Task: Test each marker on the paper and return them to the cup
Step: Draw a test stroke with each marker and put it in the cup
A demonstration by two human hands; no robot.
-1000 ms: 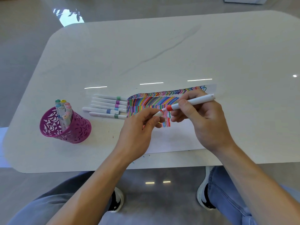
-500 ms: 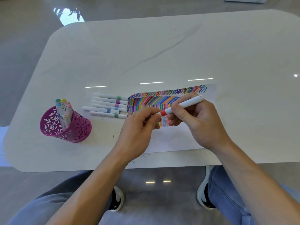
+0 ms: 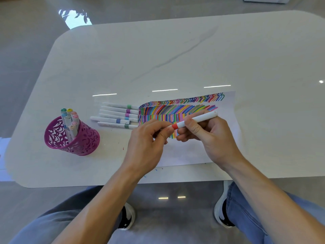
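- Where the white table (image 3: 175, 50) reaches toward its left end, a magenta cut-out cup (image 3: 77, 143) stands upright, with several capped markers (image 3: 70, 120) standing in it, their pastel ends up.
- Just right of the cup, six loose markers (image 3: 117, 115) lie side by side on the table, long axes running left to right. Their right ends touch or nearly touch the left edge of the paper (image 3: 184, 155).
- The left hand (image 3: 147, 143) hovers over the paper's near left part with its fingers curled in. Thumb and forefinger pinch the left end of the red-banded marker (image 3: 197, 119). The tip itself is hidden inside that pinch, so whether a cap sits there cannot be told.
- The red-banded marker spans the gap between the two hands, above the coloured strokes. Its long axis slants from lower left to upper right: the red band lies next to the left hand's fingertips, and the white back end points up and right, past the right hand's knuckles.
- The right hand (image 3: 211, 136) grips the marker's white barrel, thumb on top just right of the red band, the other fingers curled beneath it.
- The paper lies flat under both hands, with rows of many-coloured strokes across its far half and its near half bare.
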